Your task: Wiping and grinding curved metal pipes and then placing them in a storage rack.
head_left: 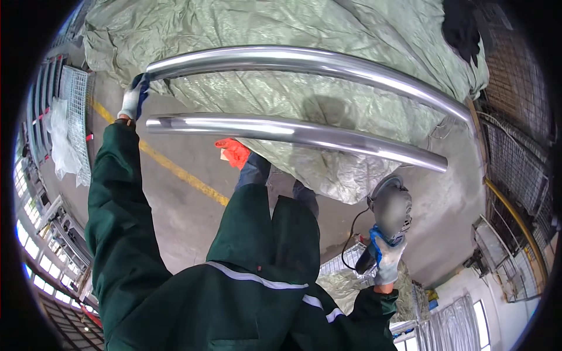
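Two long, polished metal tubes lie side by side across a pale green woven tarp [351, 23]. At the left end of the far tube [281, 57] is my left hand [134, 96], in a white and blue work glove, its fingers closed at the tube's end. The near tube [293, 131] lies between that one and my body, touched by neither hand. Low on the right, my gloved right hand [389, 257] grips an angle grinder [374, 248], held apart from the tubes. A blurred patch hides the middle of the grinder's head.
From the grinder hangs a black cord [345, 248]. An orange cloth-like item [234, 152] shows beneath the near tube by my leg. Wire mesh racks [76, 117] stand at left, with more mesh panels [515, 152] at right. A yellow line [181, 172] crosses the concrete floor.
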`<action>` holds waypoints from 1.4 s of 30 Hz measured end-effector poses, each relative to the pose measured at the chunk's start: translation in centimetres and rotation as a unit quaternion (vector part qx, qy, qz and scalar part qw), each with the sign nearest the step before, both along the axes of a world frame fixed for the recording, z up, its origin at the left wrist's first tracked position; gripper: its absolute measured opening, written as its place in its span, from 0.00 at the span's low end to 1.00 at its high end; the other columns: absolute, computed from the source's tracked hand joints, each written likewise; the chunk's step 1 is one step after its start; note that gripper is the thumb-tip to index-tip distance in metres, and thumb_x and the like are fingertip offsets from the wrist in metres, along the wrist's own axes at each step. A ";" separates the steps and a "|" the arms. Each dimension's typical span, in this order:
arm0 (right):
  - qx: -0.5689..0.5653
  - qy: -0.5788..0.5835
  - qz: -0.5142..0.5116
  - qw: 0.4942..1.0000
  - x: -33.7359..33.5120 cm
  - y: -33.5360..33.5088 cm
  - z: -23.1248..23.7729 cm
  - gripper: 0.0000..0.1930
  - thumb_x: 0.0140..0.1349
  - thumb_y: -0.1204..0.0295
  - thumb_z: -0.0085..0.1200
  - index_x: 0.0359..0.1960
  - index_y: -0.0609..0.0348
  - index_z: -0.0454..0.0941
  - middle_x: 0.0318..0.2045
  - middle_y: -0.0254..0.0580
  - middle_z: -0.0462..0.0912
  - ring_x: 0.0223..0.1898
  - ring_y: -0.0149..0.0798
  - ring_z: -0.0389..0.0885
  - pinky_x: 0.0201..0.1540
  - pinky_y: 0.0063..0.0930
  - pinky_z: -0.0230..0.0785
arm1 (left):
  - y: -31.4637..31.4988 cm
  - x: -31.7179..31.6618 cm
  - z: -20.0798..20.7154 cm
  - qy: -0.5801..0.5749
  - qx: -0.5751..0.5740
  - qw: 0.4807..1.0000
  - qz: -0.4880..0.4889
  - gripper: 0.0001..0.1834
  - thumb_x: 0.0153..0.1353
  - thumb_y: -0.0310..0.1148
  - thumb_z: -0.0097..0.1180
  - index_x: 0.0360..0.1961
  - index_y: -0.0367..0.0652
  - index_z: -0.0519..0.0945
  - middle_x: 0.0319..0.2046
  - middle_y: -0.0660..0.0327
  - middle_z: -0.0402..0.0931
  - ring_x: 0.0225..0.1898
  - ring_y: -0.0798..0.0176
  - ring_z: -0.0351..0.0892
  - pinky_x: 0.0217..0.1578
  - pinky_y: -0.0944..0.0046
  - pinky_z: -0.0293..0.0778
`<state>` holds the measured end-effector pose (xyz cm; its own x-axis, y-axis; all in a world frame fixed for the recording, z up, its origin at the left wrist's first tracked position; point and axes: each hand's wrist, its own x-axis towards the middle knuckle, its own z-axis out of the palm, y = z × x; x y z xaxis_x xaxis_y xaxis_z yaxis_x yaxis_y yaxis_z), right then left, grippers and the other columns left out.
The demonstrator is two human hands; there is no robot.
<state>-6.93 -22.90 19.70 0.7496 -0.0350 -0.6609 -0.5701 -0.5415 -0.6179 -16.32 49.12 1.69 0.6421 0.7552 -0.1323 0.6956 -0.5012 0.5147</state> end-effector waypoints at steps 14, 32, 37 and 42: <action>0.013 0.012 0.050 0.999 2.4 14.5 1.5 0.12 0.50 0.80 0.63 0.38 0.67 0.83 0.31 0.41 0.86 0.29 0.35 0.83 0.37 0.25 0.75 | 5.2 2.4 -3.3 -0.126 -0.291 0.942 0.108 0.19 0.63 0.44 0.63 0.45 0.38 0.82 0.38 0.63 0.81 0.40 0.69 0.77 0.46 0.73 0.70; -0.011 0.034 0.019 0.999 -0.8 11.8 1.6 0.16 0.46 0.80 0.67 0.40 0.66 0.82 0.34 0.40 0.87 0.31 0.34 0.83 0.38 0.24 0.74 | 11.1 5.6 -8.8 0.172 0.038 0.982 -0.063 0.24 0.65 0.49 0.54 0.52 0.42 0.80 0.43 0.55 0.83 0.42 0.54 0.81 0.44 0.61 0.74; 0.006 0.029 -0.011 0.999 -1.3 10.8 1.7 0.18 0.46 0.79 0.68 0.41 0.66 0.81 0.34 0.41 0.87 0.31 0.33 0.82 0.37 0.24 0.74 | 18.1 -1.4 -11.3 0.245 0.227 0.907 -0.257 0.21 0.68 0.45 0.51 0.56 0.47 0.79 0.44 0.54 0.82 0.42 0.49 0.81 0.43 0.57 0.75; 0.008 0.025 -0.023 0.999 -0.9 9.8 1.4 0.21 0.44 0.76 0.71 0.42 0.65 0.80 0.34 0.42 0.86 0.31 0.34 0.81 0.38 0.26 0.74 | 18.2 -2.9 -10.7 0.233 0.277 0.868 -0.340 0.20 0.67 0.43 0.52 0.57 0.49 0.79 0.45 0.54 0.82 0.43 0.47 0.81 0.43 0.54 0.76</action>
